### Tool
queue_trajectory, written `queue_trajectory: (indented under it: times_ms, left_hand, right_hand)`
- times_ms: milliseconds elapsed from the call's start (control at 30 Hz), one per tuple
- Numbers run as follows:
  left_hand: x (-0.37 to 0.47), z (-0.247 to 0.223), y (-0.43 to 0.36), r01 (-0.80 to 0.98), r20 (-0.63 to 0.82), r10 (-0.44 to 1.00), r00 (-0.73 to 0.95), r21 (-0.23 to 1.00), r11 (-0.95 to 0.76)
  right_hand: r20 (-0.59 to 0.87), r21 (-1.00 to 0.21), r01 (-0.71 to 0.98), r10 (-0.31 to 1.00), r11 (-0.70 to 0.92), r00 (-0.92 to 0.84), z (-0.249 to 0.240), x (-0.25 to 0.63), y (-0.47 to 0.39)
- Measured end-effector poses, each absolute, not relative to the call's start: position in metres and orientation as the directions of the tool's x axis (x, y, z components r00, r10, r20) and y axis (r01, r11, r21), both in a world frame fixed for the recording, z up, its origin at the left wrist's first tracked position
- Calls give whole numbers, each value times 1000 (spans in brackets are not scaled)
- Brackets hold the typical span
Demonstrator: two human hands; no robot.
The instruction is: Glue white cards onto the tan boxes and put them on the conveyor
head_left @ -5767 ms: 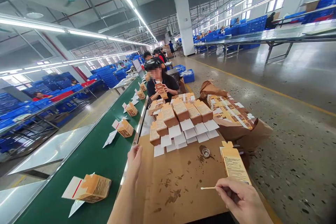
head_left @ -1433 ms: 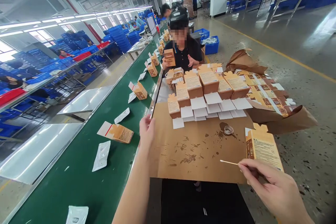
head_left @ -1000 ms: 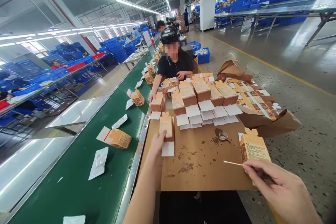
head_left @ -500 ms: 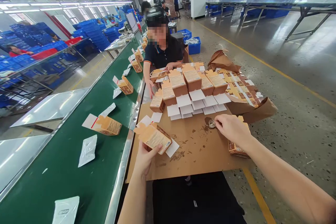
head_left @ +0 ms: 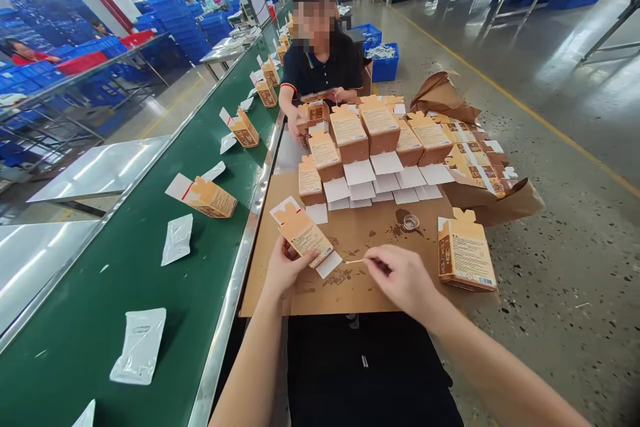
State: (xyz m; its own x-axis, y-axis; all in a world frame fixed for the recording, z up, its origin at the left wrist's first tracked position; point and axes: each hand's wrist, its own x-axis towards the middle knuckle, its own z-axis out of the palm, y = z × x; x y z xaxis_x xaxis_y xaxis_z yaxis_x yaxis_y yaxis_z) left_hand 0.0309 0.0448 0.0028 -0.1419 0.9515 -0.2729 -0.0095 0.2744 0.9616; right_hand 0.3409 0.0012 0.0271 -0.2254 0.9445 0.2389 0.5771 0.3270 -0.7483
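Note:
My left hand [head_left: 287, 265] is closed around a brown-and-tan carton [head_left: 305, 235], which it holds tilted over the cardboard sheet [head_left: 320, 297]. The carton's white end flap [head_left: 329, 265] sticks out towards my right hand [head_left: 400, 277]. Between my right thumb and fingers is a thin pale stick that looks like a cotton swab [head_left: 356, 261], its tip just short of that flap. A small clear round dish [head_left: 411, 222] sits on the cardboard, with dark wet-looking stains around it. To the right stands another carton [head_left: 467, 253] with its top flaps up.
Stacked cartons [head_left: 347, 133] with white flaps cover the cardboard's far side. On the left, a green conveyor belt [head_left: 200, 283] carries open cartons and white pouches [head_left: 140, 347]. A co-worker [head_left: 323, 70] sits opposite, hands at cartons. Flat cartons in brown paper [head_left: 480, 160] lie behind right.
My right hand has moved left from the small dish towards the held carton, bringing the swab into sight. My left hand has turned the carton. Pouches and cartons on the belt have shifted.

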Motion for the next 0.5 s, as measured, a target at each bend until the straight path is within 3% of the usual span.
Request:
queue_trajectory:
  times_ms: [200, 400, 500]
  left_hand:
    - [35, 5, 46, -4, -243, 958, -153, 970, 245]
    - [35, 3, 40, 32, -250, 958, -143, 966, 257]
    - [38, -6, 31, 92, -187, 972, -145, 975, 202]
  right_hand:
    - [202, -763, 556, 939, 329, -280, -13, 284, 14]
    - [239, -758, 558, 940, 338, -244, -17, 299, 21]
    - [262, -761, 562, 946, 324, -190, -9, 319, 15]
